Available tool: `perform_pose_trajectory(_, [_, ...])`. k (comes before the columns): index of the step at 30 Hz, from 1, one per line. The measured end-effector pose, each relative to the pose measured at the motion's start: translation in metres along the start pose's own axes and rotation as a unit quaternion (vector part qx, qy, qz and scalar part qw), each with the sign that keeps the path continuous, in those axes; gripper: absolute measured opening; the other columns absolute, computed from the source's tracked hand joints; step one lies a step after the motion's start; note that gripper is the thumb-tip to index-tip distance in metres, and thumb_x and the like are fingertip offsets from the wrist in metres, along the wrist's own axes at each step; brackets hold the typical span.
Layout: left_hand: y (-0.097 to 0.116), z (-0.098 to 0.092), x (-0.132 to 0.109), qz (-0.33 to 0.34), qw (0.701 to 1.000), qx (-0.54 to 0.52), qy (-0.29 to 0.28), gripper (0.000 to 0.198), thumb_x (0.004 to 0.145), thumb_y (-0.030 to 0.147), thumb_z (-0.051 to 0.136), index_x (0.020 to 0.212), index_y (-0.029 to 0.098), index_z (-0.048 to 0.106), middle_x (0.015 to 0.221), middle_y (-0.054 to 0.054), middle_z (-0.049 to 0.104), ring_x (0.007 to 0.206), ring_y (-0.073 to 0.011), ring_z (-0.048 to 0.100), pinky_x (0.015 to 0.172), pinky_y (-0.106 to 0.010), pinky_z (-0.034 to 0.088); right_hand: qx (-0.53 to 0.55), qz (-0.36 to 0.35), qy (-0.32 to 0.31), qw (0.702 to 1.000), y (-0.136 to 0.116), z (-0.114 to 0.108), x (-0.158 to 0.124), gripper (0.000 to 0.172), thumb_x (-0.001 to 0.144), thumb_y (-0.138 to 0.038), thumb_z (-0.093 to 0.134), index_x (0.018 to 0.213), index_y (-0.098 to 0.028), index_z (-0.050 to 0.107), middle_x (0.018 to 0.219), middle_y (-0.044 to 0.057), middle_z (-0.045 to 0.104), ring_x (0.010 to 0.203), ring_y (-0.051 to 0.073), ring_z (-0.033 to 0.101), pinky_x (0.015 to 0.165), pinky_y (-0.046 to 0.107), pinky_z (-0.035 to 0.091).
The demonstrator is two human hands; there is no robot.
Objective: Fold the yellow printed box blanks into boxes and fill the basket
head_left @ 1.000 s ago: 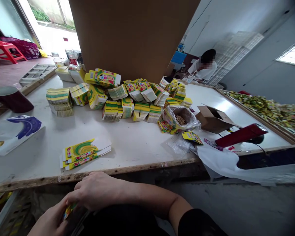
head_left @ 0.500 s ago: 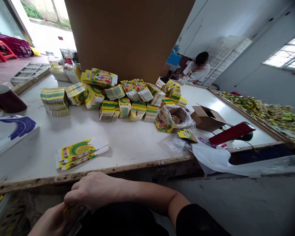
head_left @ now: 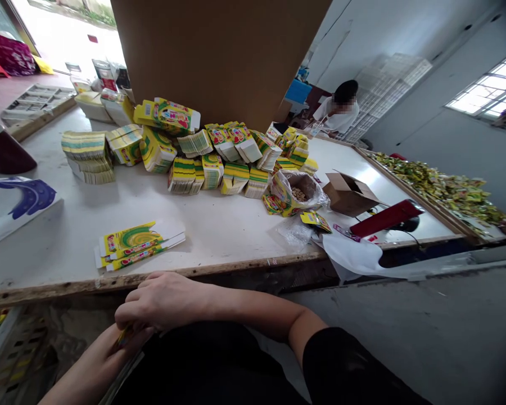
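My right hand [head_left: 158, 301] is closed, its fingers curled down, just below the table's front edge. Under it, my left hand [head_left: 124, 343] is closed on a small yellow packet [head_left: 125, 336], which shows only in part between the two hands. The right fingers touch or nearly touch that packet; their tips are hidden. On the white table [head_left: 219, 230] above the hands, a few flat yellow cartons [head_left: 137, 246] lie in a small overlapping pile.
Bundled yellow cartons [head_left: 183, 175] stand in rows farther back. To their right are an open bag [head_left: 297, 191], a brown box [head_left: 349, 194] and a red object [head_left: 388, 218]. A dark red mug [head_left: 6, 149] is at left. Another person [head_left: 341, 107] sits at the far end.
The view has tilted, so the table items appear higher. Both hands appear slightly higher and farther right, still together, with the packet between them.
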State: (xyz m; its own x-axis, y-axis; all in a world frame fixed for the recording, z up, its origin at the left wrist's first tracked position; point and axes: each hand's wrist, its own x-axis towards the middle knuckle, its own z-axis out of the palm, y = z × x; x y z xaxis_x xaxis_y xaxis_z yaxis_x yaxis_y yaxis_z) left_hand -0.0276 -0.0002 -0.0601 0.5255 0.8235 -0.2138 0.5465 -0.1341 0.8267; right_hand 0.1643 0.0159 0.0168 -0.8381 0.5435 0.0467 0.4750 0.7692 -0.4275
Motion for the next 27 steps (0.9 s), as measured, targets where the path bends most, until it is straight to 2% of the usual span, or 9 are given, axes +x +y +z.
perform_pose_trajectory(2, [-0.001,0.003,0.002,-0.019,0.999,-0.032,-0.014,0.045,0.075,0.063,0.057,0.081,0.02,0.07,0.085,-0.005,0.076,0.085,-0.0295,0.071,0.074,-0.033,0.06,-0.021,0.022,-0.007,1.0,-0.002,-0.001,0.0,0.015,0.092,-0.013,0.053,0.104,-0.016,0.062,0.105,0.005,0.069,0.096,0.02,0.063,0.082,0.032,0.043])
perform_pose_trajectory(6, [-0.006,0.006,0.005,-0.036,0.999,-0.038,0.017,0.045,0.07,0.06,0.064,0.091,0.019,0.066,0.087,-0.005,0.074,0.086,-0.0294,0.07,0.076,-0.033,0.059,-0.068,0.063,-0.018,0.996,-0.008,-0.008,0.0,0.014,0.092,-0.017,0.056,0.105,-0.016,0.062,0.104,0.006,0.067,0.095,0.022,0.062,0.08,0.034,0.044])
perform_pose_trajectory(10, [-0.001,0.004,0.004,-0.043,0.997,-0.066,0.006,0.057,0.069,0.062,0.064,0.105,0.018,0.059,0.103,-0.008,0.07,0.098,-0.0317,0.066,0.087,-0.04,0.055,-0.086,0.054,-0.026,0.994,-0.012,-0.013,-0.001,0.012,0.093,-0.016,0.056,0.104,-0.015,0.062,0.102,0.005,0.067,0.093,0.02,0.062,0.081,0.033,0.044])
perform_pose_trajectory(16, [0.011,-0.003,0.003,-0.076,0.994,-0.066,-0.048,0.069,0.068,0.069,0.057,0.111,0.016,0.052,0.119,-0.013,0.062,0.112,-0.0367,0.057,0.097,-0.048,0.048,-0.119,0.024,0.019,0.992,-0.012,-0.01,-0.004,0.011,0.094,-0.016,0.055,0.103,-0.015,0.063,0.103,0.005,0.068,0.095,0.02,0.061,0.087,0.032,0.041])
perform_pose_trajectory(22, [0.003,0.0,0.001,-0.049,0.997,-0.042,-0.046,0.068,0.069,0.071,0.053,0.109,0.015,0.048,0.111,-0.013,0.061,0.111,-0.0374,0.056,0.095,-0.047,0.048,-0.132,0.023,0.038,0.99,-0.015,-0.006,-0.009,0.012,0.094,-0.015,0.054,0.103,-0.015,0.062,0.103,0.005,0.068,0.095,0.02,0.06,0.087,0.032,0.041])
perform_pose_trajectory(27, [0.002,0.003,0.003,0.007,0.998,-0.047,-0.044,0.062,0.075,0.063,0.055,0.113,0.015,0.044,0.117,-0.013,0.058,0.115,-0.0342,0.054,0.098,-0.044,0.047,-0.136,0.009,0.066,0.988,-0.015,-0.005,-0.017,0.015,0.095,-0.014,0.051,0.104,-0.013,0.062,0.101,0.006,0.068,0.095,0.02,0.06,0.087,0.033,0.04])
